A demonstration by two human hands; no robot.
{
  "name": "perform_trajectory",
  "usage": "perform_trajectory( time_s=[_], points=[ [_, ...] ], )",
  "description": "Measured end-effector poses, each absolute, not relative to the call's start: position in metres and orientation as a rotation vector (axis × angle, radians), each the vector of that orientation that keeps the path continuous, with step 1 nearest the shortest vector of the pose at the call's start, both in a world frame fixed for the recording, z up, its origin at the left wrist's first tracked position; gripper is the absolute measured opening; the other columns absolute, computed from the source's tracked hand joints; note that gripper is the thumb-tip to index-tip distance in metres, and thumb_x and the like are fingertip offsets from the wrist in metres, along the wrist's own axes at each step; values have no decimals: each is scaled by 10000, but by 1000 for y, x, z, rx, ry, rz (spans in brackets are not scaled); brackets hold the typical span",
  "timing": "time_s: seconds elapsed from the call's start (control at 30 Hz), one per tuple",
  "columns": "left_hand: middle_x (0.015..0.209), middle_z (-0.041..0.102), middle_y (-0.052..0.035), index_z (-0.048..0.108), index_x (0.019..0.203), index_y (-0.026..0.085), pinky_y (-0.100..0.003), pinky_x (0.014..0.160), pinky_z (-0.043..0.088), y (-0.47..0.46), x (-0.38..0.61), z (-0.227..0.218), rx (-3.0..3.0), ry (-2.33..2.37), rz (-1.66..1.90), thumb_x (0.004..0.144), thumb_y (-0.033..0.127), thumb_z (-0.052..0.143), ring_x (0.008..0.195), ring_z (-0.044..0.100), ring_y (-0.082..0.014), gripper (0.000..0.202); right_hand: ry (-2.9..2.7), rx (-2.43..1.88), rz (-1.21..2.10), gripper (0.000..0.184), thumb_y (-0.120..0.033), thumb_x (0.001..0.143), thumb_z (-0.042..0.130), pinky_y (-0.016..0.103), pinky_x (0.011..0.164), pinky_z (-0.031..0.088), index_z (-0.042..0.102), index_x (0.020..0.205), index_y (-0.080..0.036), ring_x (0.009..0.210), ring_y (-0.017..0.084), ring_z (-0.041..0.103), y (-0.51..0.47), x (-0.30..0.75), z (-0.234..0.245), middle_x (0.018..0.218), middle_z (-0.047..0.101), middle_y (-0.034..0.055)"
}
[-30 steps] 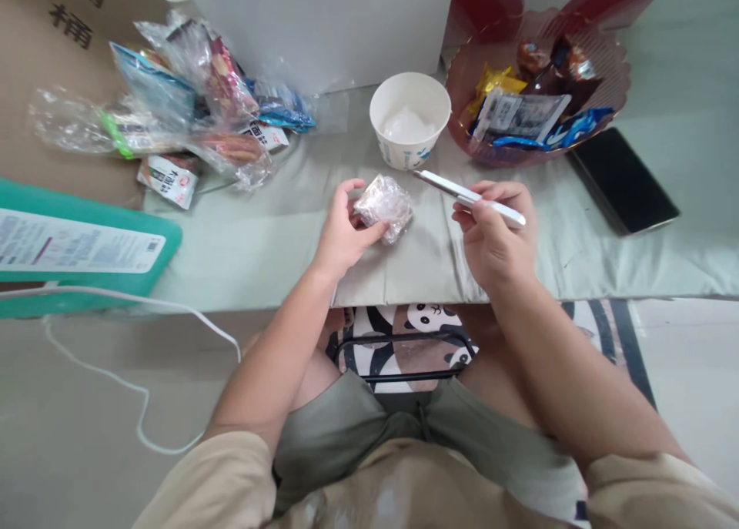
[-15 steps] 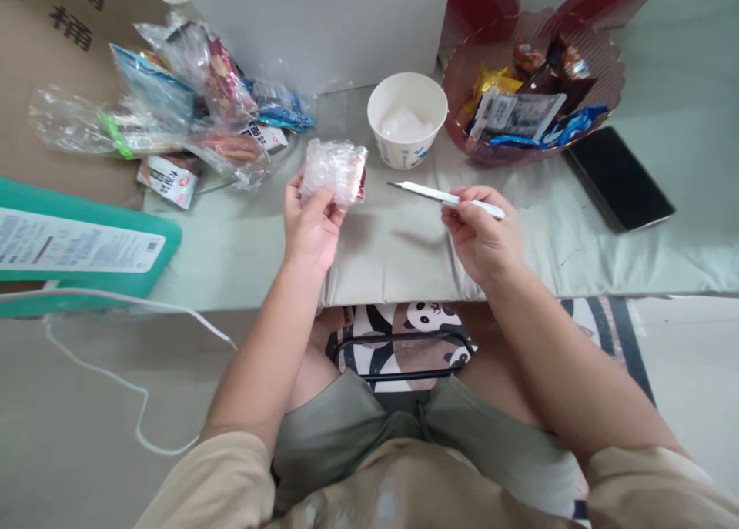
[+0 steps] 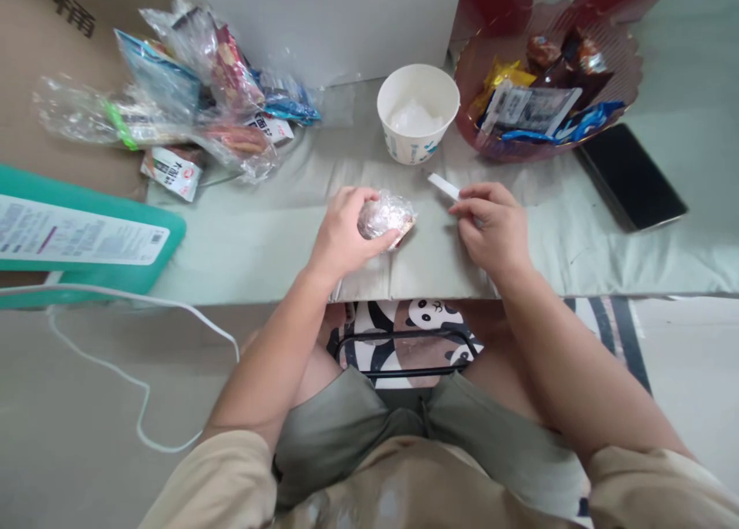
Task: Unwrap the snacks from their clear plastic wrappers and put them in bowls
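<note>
My left hand (image 3: 344,236) is closed round a small snack in crinkled clear wrapping (image 3: 386,215) and presses it onto the pale green mat (image 3: 259,236). My right hand (image 3: 492,229) lies just to its right, fingers curled round a thin white knife-like tool (image 3: 443,185). Only the tool's white end sticks out beyond my fingers, pointing toward the white paper cup (image 3: 416,113).
A pile of wrapped snacks (image 3: 190,105) lies at the back left. A reddish scalloped bowl (image 3: 620,90) of sweets stands back right, with a black phone (image 3: 632,176) beside it. A teal board (image 3: 86,240) and a white cable (image 3: 127,336) are at the left.
My left hand, which had lifted the wrapped snack up to the left, has brought it back down onto the mat. My right hand has turned, so the tool now shows much less.
</note>
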State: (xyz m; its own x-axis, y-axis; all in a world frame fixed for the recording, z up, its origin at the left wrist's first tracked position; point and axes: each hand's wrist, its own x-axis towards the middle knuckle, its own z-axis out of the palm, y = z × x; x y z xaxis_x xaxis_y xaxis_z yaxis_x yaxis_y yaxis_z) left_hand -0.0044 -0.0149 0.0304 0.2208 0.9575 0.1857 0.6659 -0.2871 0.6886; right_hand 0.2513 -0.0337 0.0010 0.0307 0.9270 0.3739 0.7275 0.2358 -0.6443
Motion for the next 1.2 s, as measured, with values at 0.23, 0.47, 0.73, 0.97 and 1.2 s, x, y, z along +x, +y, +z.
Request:
perform_trajectory(
  time_s=[0.23, 0.47, 0.73, 0.97, 1.2],
  points=[
    [934, 703, -24, 690, 906, 223, -329, 769, 496, -22, 0, 37, 1902, 1571, 744, 789, 262, 732, 799, 619, -172, 130, -1839, -1506, 319, 192, -253, 857, 596, 502, 963, 522, 724, 1000, -246, 1052, 303, 660, -40, 233, 7, 1091, 704, 106],
    [965, 722, -42, 683, 824, 219, -349, 866, 532, -25, 2, 39, 1966, 1544, 897, 844, 222, 659, 922, 673, -197, 31, -1941, -1288, 603, 343, -278, 866, 599, 448, 929, 559, 635, 1205, -233, 1063, 277, 679, -45, 202, 11, 1157, 725, 98],
    [736, 608, 6, 559, 800, 232, -280, 631, 555, -17, -1, 39, 1199, 1407, 1080, 861, 318, 611, 669, 620, -139, 118, -1920, -1244, 706, 527, -247, 808, 624, 399, 864, 566, 595, 1335, -241, 935, 233, 669, -44, 203, 8, 1171, 720, 89],
    [651, 496, 24, 499, 784, 241, -255, 492, 497, 2, -15, 28, 953, 1427, 1037, 777, 263, 588, 546, 526, -126, 92, -1854, -1266, 641, 174, -194, 844, 559, 376, 822, 540, 711, 915, -242, 885, 200, 645, -45, 203, 11, 980, 663, 57],
    [532, 505, 34, 554, 670, 220, -245, 498, 393, 17, -51, 20, 1344, 1757, 979, 721, 138, 588, 523, 504, -129, 102, -1845, -1284, 495, 106, -133, 716, 572, 479, 966, 510, 558, 730, -237, 1035, 273, 677, -31, 239, 10, 952, 721, 54]
  ],
)
